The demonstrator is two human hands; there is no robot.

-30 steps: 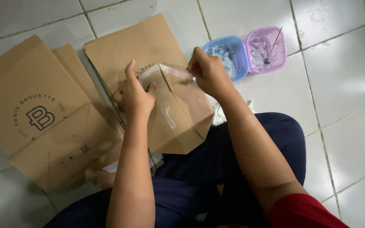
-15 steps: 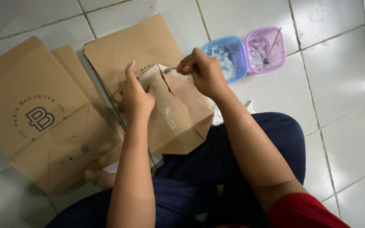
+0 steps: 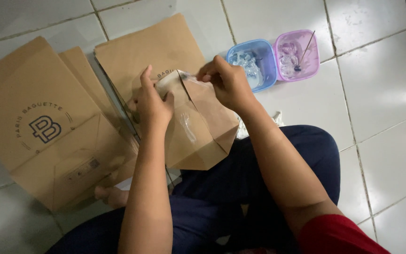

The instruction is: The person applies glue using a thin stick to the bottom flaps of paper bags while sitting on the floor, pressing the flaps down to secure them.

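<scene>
Here we hold a half-folded paper bag (image 3: 198,127) over our lap: left hand (image 3: 152,104) clamped on its flap, right hand (image 3: 225,81) pinching the top edge. Finished bags (image 3: 48,127) lie left of it; blue tub (image 3: 254,63) beyond.

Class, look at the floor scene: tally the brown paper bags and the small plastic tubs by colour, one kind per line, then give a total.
Brown paper bags: 4, one held by the left hand and right hand, three flat on the floor
Blue tubs: 1
Pink tubs: 1
Total: 6
</scene>
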